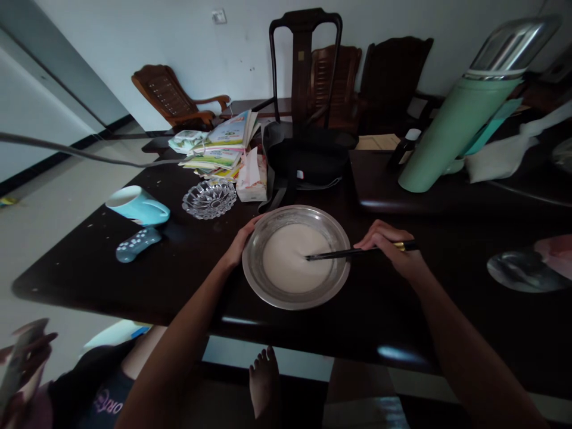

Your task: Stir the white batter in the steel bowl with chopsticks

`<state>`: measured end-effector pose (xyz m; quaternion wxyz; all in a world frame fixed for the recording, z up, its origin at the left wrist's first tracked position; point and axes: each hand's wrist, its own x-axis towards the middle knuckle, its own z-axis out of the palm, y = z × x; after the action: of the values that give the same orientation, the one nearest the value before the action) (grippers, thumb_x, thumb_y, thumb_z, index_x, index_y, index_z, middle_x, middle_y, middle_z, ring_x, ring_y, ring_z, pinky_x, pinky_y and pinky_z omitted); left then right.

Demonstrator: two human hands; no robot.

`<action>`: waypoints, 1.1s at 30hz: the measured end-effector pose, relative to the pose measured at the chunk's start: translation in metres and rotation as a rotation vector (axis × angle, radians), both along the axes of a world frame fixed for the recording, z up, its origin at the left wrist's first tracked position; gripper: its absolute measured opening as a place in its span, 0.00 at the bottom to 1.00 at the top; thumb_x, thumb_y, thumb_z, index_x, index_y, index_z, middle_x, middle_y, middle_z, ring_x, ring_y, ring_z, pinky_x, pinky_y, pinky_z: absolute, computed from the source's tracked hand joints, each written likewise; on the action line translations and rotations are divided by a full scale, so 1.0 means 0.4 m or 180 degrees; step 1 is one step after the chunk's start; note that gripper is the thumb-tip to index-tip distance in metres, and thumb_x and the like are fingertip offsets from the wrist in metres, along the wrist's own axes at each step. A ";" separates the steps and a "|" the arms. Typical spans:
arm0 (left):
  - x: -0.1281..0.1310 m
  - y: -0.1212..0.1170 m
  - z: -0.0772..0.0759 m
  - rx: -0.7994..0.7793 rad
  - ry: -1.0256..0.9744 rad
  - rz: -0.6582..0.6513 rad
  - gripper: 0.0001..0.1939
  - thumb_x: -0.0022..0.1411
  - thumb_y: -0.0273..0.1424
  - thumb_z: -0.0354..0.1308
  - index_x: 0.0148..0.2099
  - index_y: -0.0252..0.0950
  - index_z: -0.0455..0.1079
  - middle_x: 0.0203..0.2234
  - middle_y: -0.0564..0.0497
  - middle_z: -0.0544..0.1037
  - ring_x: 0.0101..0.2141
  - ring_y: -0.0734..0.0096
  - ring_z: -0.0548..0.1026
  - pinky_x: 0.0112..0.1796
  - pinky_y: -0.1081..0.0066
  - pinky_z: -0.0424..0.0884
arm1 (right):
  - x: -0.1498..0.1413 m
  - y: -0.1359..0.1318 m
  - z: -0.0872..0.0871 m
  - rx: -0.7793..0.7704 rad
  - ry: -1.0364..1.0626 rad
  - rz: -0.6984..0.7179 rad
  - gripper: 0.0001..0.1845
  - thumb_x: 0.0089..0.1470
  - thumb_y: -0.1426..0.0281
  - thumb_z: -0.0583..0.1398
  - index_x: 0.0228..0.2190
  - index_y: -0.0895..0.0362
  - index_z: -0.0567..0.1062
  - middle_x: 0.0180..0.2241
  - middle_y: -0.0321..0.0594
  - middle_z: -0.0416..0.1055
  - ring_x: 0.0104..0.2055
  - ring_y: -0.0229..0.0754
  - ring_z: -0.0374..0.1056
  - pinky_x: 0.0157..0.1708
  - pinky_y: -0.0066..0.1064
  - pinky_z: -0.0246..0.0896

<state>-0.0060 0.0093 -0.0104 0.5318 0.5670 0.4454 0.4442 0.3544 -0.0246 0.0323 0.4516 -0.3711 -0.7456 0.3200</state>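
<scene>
A round metal bowl (252, 280) sits on the dark table, holding a smooth off-white batter-like liquid (290, 262). My left hand (240, 243) grips the bowl at its left side, with the fingertips partly hidden behind the rim. Black chopsticks (333, 254) with gold-coloured bands near the top are in my right hand (391, 243), whose fingers are closed around them. Their tips dip into the liquid near the middle of the bowl, where faint swirl marks show. Whether there is one pair or more cannot be made out.
Left of the bowl are a glass dish (209, 199), a light-blue mug (138, 205) and a game controller (137, 244). Behind stand a tissue pack (252, 179), books (227, 137) and a black bag (308, 158). A green thermos (460, 125) stands right. Another person's hand (38, 357) holds a phone-like object.
</scene>
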 end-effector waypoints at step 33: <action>-0.002 0.001 -0.002 0.0025 0.0025 0.0056 0.31 0.61 0.46 0.50 0.60 0.34 0.68 0.56 0.43 0.74 0.58 0.46 0.65 0.61 0.51 0.55 | -0.037 -0.010 -0.005 0.0019 -0.0228 0.0492 0.13 0.63 0.66 0.56 0.31 0.51 0.80 0.32 0.38 0.80 0.36 0.44 0.69 0.37 0.38 0.66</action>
<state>-0.0067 0.0096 -0.0110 0.5239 0.5669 0.4507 0.4483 0.3395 -0.0285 0.0302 0.3996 -0.3223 -0.7887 0.3382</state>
